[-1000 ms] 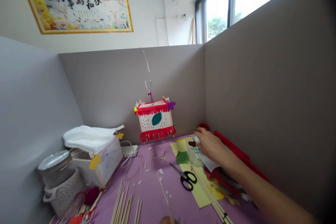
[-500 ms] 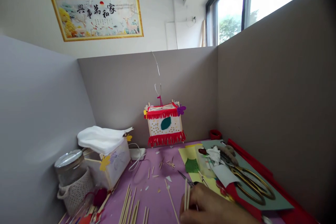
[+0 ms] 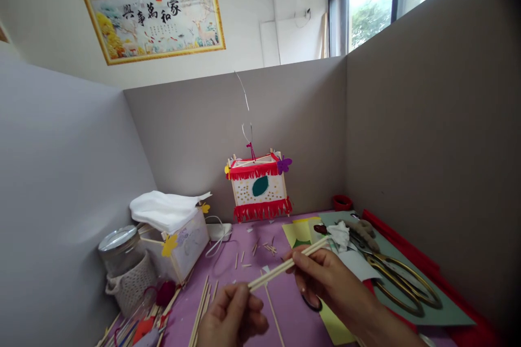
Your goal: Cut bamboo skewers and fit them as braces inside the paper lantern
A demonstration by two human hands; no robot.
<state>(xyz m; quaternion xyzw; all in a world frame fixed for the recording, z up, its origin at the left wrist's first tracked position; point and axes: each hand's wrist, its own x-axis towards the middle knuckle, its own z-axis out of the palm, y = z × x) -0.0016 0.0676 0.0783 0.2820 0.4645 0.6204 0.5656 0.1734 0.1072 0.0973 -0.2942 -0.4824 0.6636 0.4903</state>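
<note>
A pair of thin wooden sticks (image 3: 272,274) lies slantwise between my two hands, side by side. My left hand (image 3: 233,315) pinches their lower left end between thumb and fingers. Farther up, toward the right end, my right hand (image 3: 321,276) grips the same sticks. Below my right hand shows a dark scissor handle (image 3: 312,303), partly covered. One long stick (image 3: 273,309) lies on the purple tabletop (image 3: 248,309) between the hands, and more long sticks (image 3: 202,303) lie left of my left hand.
A red-fringed lantern (image 3: 260,187) hangs at the back. At left stand a jar (image 3: 120,249) and a white paper box (image 3: 191,244) with white cloth on top. Gold-handled scissors (image 3: 401,282) lie on the right. Short stick pieces (image 3: 271,249) are scattered mid-table.
My left hand has come into view and pinches the sticks' left end. The sticks, upright before in my right hand, now lie slanted, and that hand is higher. The camera view has shifted slightly.
</note>
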